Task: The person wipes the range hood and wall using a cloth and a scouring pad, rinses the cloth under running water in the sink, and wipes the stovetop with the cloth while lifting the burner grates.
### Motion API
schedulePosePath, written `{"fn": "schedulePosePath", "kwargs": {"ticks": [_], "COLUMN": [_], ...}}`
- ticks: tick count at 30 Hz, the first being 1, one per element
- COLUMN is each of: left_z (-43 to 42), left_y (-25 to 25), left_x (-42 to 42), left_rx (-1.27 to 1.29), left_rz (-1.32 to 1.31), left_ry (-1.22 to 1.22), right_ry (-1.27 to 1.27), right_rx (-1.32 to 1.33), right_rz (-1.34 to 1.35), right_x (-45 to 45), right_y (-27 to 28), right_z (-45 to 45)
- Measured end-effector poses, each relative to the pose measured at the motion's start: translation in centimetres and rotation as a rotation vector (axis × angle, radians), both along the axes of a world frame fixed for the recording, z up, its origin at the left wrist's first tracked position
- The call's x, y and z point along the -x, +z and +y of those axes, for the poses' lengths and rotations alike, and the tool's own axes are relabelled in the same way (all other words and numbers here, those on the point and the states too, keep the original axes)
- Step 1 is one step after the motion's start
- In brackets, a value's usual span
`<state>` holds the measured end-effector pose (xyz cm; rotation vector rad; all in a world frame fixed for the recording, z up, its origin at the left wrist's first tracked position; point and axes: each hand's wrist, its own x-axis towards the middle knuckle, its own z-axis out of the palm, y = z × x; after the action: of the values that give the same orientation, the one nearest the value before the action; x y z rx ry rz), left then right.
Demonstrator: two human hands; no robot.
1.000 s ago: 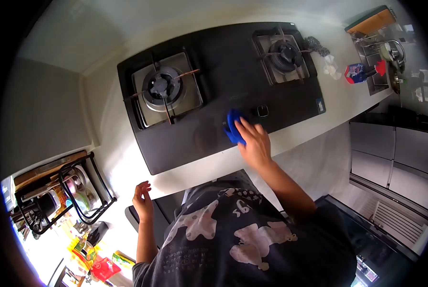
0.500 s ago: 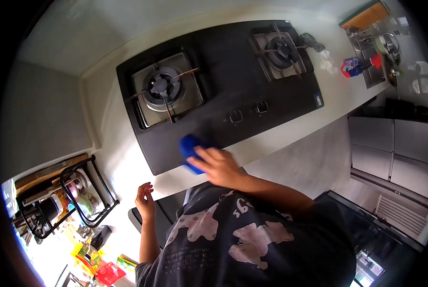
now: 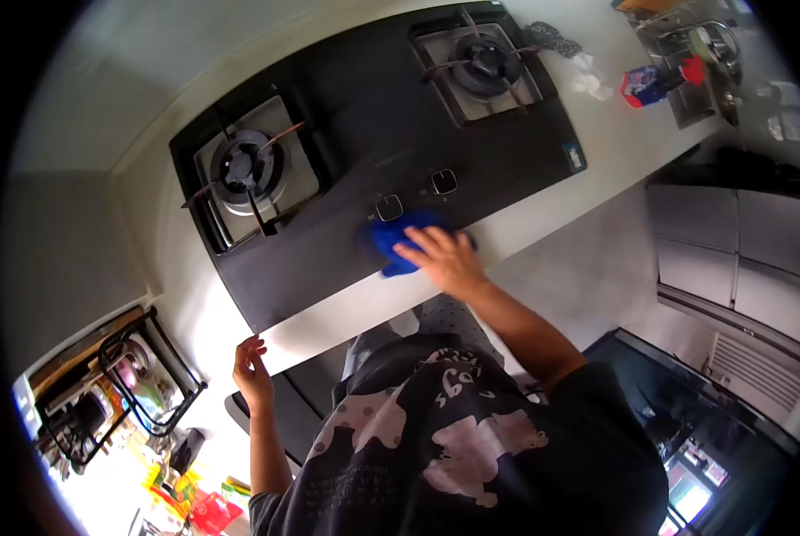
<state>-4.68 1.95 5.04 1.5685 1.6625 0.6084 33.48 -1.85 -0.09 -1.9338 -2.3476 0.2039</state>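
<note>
My right hand (image 3: 445, 261) lies over a blue cloth (image 3: 402, 239), pressing it against the front edge of the black gas stove (image 3: 355, 134). Part of the cloth is under my fingers and slightly blurred. Just behind the cloth are two control knobs, the left knob (image 3: 388, 207) and the right knob (image 3: 444, 181). My left hand (image 3: 253, 375) hovers by the counter's front edge, with loosely bent fingers apart and nothing in them. The stove carries a left burner (image 3: 242, 168) and a right burner (image 3: 485, 62), each with a pan support.
Right of the stove, a dark mesh scrubber (image 3: 552, 38), a crumpled white tissue (image 3: 588, 79) and a blue bottle with a red top (image 3: 643, 87) lie on the counter (image 3: 552, 210). A sink (image 3: 682, 98) is beyond. At lower left stands a black dish rack (image 3: 163, 393).
My right hand has slid the blue cloth rightward along the stove's front, to just below the knobs. The camera view has shifted; my left hand stays near the counter edge.
</note>
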Motion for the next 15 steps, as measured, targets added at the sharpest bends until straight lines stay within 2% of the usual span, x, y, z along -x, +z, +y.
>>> {"fn": "schedulePosePath", "kwargs": {"ticks": [3,8,11,13,14,15], "left_z": [-2.3,-6.7,-8.0,-7.8,-7.8,-7.6], "left_y": [1.0,1.0,1.3,1.6,1.9,2.1], "left_x": [-1.9,-7.8,-12.3,-15.2,-16.0,-16.7], "left_rx": [0.027,0.025,0.079,0.044,0.043,0.027], "left_rz": [0.106,0.1,0.098,0.114,0.114,0.128], "left_ry": [0.083,0.217,0.247,0.199,0.198,0.194], "right_ry": [-0.122,-0.288,-0.466,-0.626,-0.628,-0.659], "right_rx": [-0.004,-0.128,-0.085,-0.055,-0.056,-0.148], "right_rz": [-0.06,-0.187,-0.277,-0.233,-0.233,-0.14], "right_x": [-7.7,-23.2,-32.0,-37.0,-37.9,-38.6], "right_y": [0.0,-0.8,-1.3,-0.6,-0.3,0.1], "right_z": [-1.1,-3.2,-4.5,-4.7,-4.9,-4.9]}}
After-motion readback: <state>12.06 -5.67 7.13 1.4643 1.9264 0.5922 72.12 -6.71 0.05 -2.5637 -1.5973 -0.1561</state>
